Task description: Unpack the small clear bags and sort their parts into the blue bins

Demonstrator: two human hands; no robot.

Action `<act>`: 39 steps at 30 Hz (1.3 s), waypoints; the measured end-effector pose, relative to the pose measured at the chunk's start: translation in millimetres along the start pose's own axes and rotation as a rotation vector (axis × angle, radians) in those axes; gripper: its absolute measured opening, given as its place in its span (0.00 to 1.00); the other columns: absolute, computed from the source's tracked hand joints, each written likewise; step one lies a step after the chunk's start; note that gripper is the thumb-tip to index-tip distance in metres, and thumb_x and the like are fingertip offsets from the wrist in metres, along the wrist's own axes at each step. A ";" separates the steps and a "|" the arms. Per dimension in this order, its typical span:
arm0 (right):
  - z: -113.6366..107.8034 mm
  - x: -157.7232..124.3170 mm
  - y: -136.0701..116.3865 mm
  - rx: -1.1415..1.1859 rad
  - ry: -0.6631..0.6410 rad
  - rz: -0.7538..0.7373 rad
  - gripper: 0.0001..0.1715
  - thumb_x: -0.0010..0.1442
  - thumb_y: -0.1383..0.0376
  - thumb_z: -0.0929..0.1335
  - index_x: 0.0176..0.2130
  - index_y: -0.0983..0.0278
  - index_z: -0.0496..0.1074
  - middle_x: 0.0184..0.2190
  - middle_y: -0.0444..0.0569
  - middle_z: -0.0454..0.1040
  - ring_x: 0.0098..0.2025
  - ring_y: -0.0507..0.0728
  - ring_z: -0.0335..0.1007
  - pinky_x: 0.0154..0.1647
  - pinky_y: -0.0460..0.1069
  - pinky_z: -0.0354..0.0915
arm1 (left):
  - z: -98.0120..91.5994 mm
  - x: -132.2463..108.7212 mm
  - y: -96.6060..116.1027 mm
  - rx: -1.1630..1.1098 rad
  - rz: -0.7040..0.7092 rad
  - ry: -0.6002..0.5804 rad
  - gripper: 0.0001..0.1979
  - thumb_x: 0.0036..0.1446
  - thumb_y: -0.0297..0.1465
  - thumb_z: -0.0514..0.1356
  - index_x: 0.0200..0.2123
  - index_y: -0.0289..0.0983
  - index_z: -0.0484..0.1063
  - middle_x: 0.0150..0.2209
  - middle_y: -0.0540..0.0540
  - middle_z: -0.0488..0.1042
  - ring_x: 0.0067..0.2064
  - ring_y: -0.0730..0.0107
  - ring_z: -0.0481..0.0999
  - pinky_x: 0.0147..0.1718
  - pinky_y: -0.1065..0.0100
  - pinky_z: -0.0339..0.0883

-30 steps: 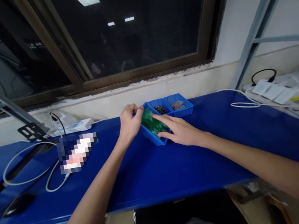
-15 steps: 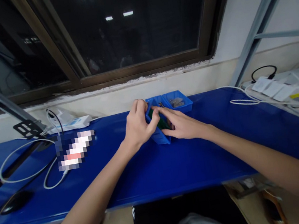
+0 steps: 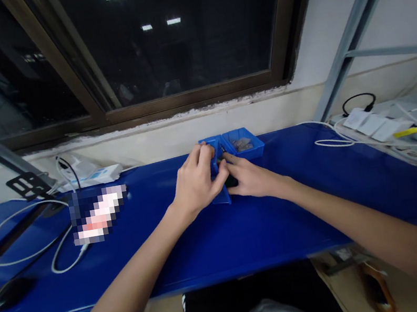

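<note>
A row of small blue bins [image 3: 242,143] stands at the back of the blue table [image 3: 245,230]. My left hand [image 3: 197,182] curls over the near left bin [image 3: 221,196], fingers wrapped on its rim. My right hand [image 3: 250,178] reaches into the same bin from the right, fingers closed around something dark and greenish that is mostly hidden. The two hands touch over the bin. The rightmost bin holds small dark parts.
White cables [image 3: 19,246] and a black mouse [image 3: 5,293] lie at the left. A white adapter [image 3: 95,175] sits near the wall. More white cables and packets [image 3: 372,128] crowd the right end. A metal frame post [image 3: 348,36] rises at the right.
My left hand moved from the bin's far left edge onto the bin. My right hand closed into it, hiding the green contents. The view drifted slightly left.
</note>
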State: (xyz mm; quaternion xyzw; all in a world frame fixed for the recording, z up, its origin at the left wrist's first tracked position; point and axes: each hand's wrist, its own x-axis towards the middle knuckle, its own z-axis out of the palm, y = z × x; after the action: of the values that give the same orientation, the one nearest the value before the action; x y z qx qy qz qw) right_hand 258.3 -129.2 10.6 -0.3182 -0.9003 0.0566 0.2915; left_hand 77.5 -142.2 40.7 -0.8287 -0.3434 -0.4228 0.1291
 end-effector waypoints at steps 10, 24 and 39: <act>-38.8 5.2 11.5 0.047 -0.196 -0.002 0.04 0.60 0.65 0.68 0.38 0.62 0.71 0.35 0.47 0.72 0.38 0.56 0.69 0.41 0.51 0.64 | -6.0 3.1 -5.4 0.132 0.054 0.062 0.14 0.61 0.38 0.56 0.45 0.36 0.65 0.41 0.43 0.74 0.41 0.61 0.76 0.38 0.62 0.72; -67.3 -8.8 38.0 0.238 -0.562 0.426 0.33 0.54 0.45 0.70 0.53 0.59 0.70 0.38 0.51 0.78 0.27 0.55 0.73 0.22 0.47 0.68 | -2.2 1.0 -9.3 0.123 0.045 0.125 0.13 0.58 0.38 0.58 0.44 0.37 0.69 0.38 0.44 0.74 0.38 0.63 0.75 0.36 0.64 0.70; -43.0 1.8 -4.8 -0.031 -0.091 0.003 0.10 0.61 0.63 0.67 0.42 0.63 0.74 0.40 0.51 0.76 0.43 0.60 0.71 0.45 0.53 0.66 | 6.3 -7.2 -1.7 0.067 0.100 0.188 0.21 0.55 0.37 0.60 0.51 0.37 0.69 0.49 0.36 0.67 0.50 0.52 0.69 0.46 0.52 0.68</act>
State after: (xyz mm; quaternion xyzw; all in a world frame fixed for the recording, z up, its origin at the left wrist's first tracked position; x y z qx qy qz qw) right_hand 278.7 -135.5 48.3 -0.3209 -0.9129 0.0575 0.2455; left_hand 77.3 -141.1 31.1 -0.7966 -0.3018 -0.4800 0.2095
